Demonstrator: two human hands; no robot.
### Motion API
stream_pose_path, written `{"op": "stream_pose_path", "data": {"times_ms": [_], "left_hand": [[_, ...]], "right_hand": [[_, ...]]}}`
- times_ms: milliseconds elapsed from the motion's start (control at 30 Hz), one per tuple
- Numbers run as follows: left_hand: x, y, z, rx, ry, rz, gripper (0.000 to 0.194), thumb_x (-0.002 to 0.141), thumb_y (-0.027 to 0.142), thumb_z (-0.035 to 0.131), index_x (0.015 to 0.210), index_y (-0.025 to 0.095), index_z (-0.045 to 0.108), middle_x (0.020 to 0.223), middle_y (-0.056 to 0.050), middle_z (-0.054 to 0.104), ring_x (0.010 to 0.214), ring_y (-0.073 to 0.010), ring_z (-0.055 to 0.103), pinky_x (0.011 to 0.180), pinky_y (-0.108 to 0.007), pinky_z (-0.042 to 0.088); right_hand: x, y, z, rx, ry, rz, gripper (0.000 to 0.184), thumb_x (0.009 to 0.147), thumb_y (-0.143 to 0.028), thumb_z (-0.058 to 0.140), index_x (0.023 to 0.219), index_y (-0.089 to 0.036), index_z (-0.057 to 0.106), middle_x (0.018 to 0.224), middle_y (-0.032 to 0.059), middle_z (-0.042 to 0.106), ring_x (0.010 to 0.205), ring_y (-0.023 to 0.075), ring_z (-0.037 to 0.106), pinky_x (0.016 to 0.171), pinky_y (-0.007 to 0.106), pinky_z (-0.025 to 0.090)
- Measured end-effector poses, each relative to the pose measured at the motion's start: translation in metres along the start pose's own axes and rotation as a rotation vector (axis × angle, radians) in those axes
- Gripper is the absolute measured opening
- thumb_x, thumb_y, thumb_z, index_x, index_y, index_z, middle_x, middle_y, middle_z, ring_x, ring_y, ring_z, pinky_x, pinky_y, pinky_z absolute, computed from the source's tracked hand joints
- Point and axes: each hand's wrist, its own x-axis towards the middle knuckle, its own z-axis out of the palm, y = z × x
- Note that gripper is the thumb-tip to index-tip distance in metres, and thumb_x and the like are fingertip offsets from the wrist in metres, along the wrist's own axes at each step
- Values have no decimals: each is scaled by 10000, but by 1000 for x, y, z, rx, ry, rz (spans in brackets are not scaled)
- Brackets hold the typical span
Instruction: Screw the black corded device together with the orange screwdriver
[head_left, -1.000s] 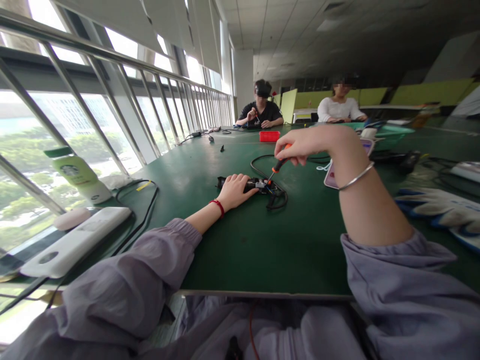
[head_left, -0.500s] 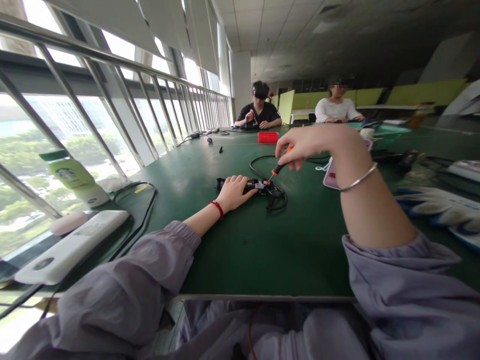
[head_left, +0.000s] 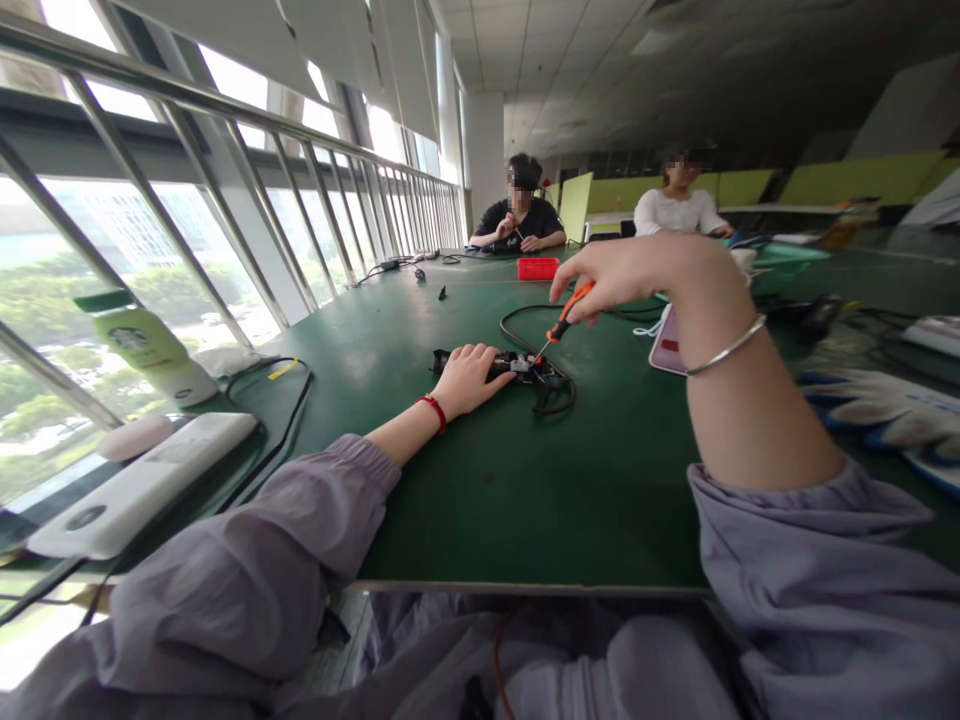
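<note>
On the green table [head_left: 540,500] lies a long black corded device [head_left: 444,360], its right end opened to show small inner parts and a blue wire. My left hand [head_left: 469,378] is closed over its middle and presses it to the table. An orange-and-black screwdriver [head_left: 559,328] slants down into the opened end, and its tip appears to touch the inner parts. The fingertips of my right hand [head_left: 615,280] grip its handle from above. A black cord [head_left: 559,408] curls beside the opened end.
Beyond my hands stands a red basket [head_left: 537,269]. A phone [head_left: 666,345] lies by my right wrist, with work gloves [head_left: 885,405] farther right. At left are a green bottle [head_left: 150,350] and a white power bank [head_left: 150,485]. Two people [head_left: 519,215] sit across the table.
My right fingers have shifted on the screwdriver, so more of its orange handle shows. The left hand and the black device stay in place.
</note>
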Motion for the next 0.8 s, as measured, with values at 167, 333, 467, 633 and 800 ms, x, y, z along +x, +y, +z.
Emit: {"op": "stream_pose_path", "data": {"times_ms": [167, 333, 467, 633, 800], "left_hand": [[-1, 0, -1, -7, 6, 7, 446, 924, 525, 313, 1078, 173, 540, 1025, -85, 585, 970, -244, 510, 875, -370, 373], [-1, -1, -2, -9, 7, 7, 424, 949, 481, 268, 1068, 181, 544, 1016, -78, 585, 956, -230, 509, 870, -359, 369], [-1, -1, -1, 5, -2, 4, 408, 967, 428, 231, 1077, 186, 541, 1017, -72, 585, 950, -217, 508, 869, -348, 364], [0, -1, 0, 14, 5, 9, 403, 954, 451, 275, 1085, 179, 541, 1035, -79, 586, 962, -232, 505, 870, -358, 367], [-1, -1, 0, 10, 2, 6, 380, 943, 446, 314, 1098, 182, 539, 1044, -80, 585, 973, -237, 505, 877, -363, 367]], "right_hand": [[-4, -6, 1, 128, -107, 63, 399, 836, -451, 522, 1112, -174, 602, 721, 76, 712, 733, 245, 689, 709, 358, 519], [-2, -5, 2, 125, -42, 49, 392, 827, -456, 539, 1108, -194, 618, 709, 63, 709, 726, 249, 686, 697, 363, 521], [-1, -2, 0, 39, 32, -63, 379, 737, -356, 669, 1088, -222, 624, 825, 56, 722, 826, 262, 678, 729, 351, 509], [-4, -10, 2, 120, -75, 86, 416, 836, -507, 510, 1049, -172, 636, 669, 79, 699, 691, 253, 683, 687, 372, 513], [-1, -4, 2, 122, -45, 67, 397, 809, -480, 564, 1071, -191, 637, 779, 87, 714, 770, 259, 682, 690, 363, 516]]}}
